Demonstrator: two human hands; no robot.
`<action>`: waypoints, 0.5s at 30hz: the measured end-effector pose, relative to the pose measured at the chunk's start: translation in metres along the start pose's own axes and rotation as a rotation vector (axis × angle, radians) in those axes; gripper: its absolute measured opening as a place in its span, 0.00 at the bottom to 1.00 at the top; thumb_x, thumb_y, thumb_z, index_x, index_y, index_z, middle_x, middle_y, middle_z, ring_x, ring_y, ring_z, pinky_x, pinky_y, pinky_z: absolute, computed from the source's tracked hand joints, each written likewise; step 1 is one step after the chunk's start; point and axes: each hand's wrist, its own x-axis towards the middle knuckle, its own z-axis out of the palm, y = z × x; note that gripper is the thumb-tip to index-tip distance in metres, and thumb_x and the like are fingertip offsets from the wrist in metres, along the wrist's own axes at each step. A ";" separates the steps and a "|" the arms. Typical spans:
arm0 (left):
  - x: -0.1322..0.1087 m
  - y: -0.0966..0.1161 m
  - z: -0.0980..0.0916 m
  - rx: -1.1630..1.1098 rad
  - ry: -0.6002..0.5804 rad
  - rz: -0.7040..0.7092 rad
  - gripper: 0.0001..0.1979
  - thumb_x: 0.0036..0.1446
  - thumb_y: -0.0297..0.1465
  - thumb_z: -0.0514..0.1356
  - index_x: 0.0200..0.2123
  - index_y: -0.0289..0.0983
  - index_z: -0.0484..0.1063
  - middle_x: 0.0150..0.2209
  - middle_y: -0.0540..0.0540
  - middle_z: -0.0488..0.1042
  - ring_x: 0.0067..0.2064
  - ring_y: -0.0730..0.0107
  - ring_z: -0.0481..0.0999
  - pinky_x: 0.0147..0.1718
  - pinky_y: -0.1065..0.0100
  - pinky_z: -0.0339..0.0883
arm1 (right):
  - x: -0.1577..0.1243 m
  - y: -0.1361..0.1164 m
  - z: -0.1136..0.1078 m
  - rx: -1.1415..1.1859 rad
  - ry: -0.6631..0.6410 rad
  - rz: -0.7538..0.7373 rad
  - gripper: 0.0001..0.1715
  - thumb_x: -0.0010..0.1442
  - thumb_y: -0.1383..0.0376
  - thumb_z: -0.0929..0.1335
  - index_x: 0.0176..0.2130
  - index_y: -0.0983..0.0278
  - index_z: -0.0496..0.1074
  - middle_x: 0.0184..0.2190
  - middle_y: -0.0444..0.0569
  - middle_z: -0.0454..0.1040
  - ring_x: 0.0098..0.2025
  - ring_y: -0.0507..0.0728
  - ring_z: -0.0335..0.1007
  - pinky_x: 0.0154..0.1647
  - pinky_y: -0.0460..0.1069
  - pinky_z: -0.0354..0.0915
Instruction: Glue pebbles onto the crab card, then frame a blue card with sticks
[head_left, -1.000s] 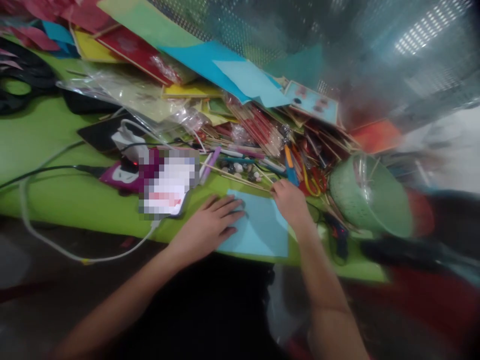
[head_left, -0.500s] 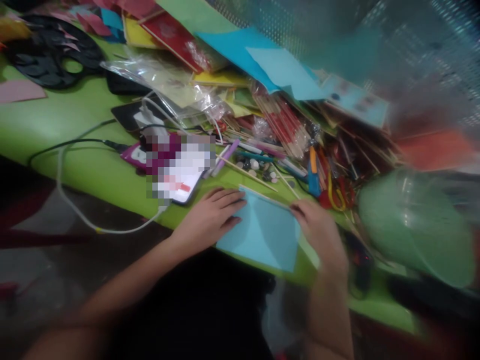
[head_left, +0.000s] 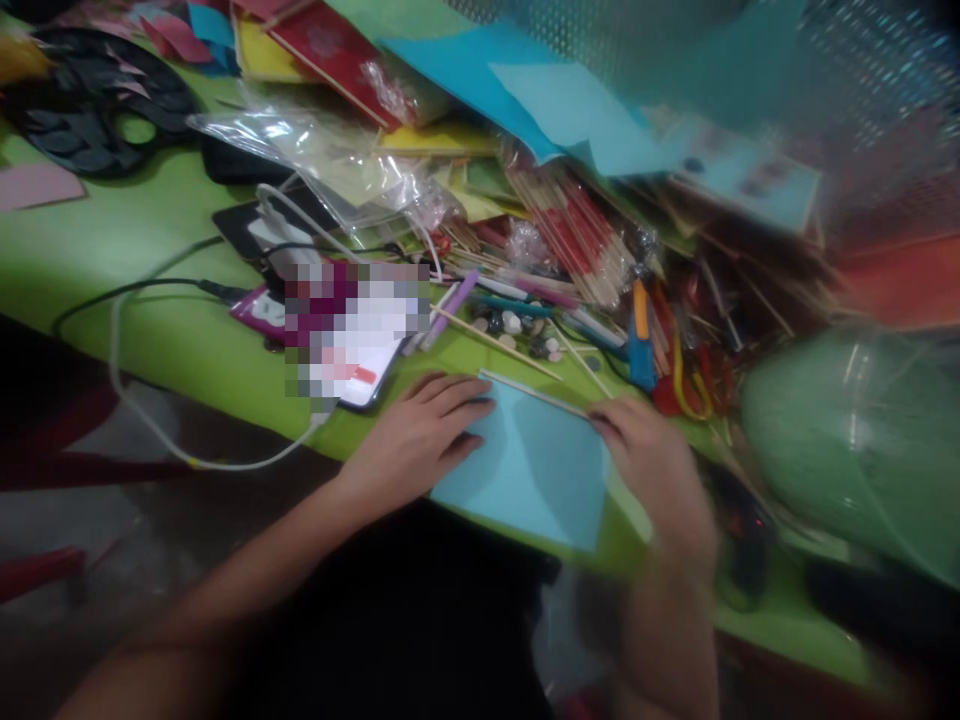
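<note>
A light blue sheet of paper [head_left: 536, 470] lies at the table's near edge, with a thin wooden stick [head_left: 536, 393] along its far edge. My left hand [head_left: 420, 430] rests on the sheet's left side, fingers spread near the stick's left end. At the stick's right end, the thumb and fingers of my right hand [head_left: 652, 460] are pinched together on it and the paper's corner. Just left of my left hand is a lit phone [head_left: 360, 350], partly pixelated, with a white cable plugged in.
Behind the sheet lie pens, pebbles [head_left: 510, 323], a loose stick [head_left: 499, 345] and bundled sticks [head_left: 570, 225]. An orange-and-blue cutter [head_left: 641, 335] and yellow-handled scissors [head_left: 690, 380] are beyond my right hand. A green rounded object [head_left: 847, 440] stands right; a black palette [head_left: 90, 105] lies far left.
The view has shifted slightly, so things at the right appear farther right. Both hands keep their places on the paper and stick.
</note>
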 end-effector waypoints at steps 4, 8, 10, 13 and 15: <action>0.001 0.001 -0.001 0.019 -0.016 -0.004 0.16 0.70 0.33 0.58 0.57 0.36 0.75 0.64 0.39 0.74 0.64 0.54 0.73 0.66 0.48 0.63 | 0.000 -0.001 -0.001 -0.001 0.002 0.013 0.11 0.70 0.66 0.65 0.44 0.61 0.79 0.42 0.52 0.81 0.43 0.63 0.77 0.45 0.56 0.69; 0.000 0.001 -0.002 0.026 -0.027 -0.024 0.16 0.70 0.33 0.59 0.58 0.38 0.74 0.66 0.40 0.72 0.64 0.53 0.73 0.66 0.48 0.63 | 0.000 -0.001 -0.001 -0.014 -0.004 0.013 0.11 0.70 0.66 0.65 0.44 0.61 0.79 0.42 0.52 0.81 0.44 0.63 0.77 0.46 0.56 0.69; 0.001 0.002 -0.002 0.035 -0.035 -0.031 0.16 0.70 0.33 0.58 0.58 0.38 0.74 0.67 0.39 0.71 0.64 0.52 0.72 0.66 0.48 0.63 | 0.000 0.000 -0.001 -0.012 -0.003 0.015 0.11 0.70 0.66 0.65 0.44 0.61 0.79 0.42 0.52 0.81 0.43 0.63 0.77 0.46 0.56 0.69; 0.002 0.004 -0.003 0.056 -0.066 -0.037 0.16 0.70 0.34 0.58 0.58 0.37 0.73 0.69 0.39 0.68 0.65 0.51 0.71 0.65 0.47 0.63 | 0.000 -0.001 0.000 0.004 -0.002 0.025 0.11 0.70 0.66 0.65 0.43 0.61 0.79 0.42 0.52 0.80 0.43 0.63 0.76 0.45 0.56 0.68; 0.004 0.005 -0.004 0.072 -0.092 -0.047 0.17 0.71 0.35 0.57 0.59 0.37 0.72 0.70 0.39 0.67 0.65 0.49 0.71 0.65 0.46 0.62 | 0.000 -0.001 0.000 0.007 0.004 0.031 0.11 0.70 0.66 0.65 0.43 0.60 0.79 0.42 0.51 0.80 0.43 0.62 0.76 0.45 0.56 0.68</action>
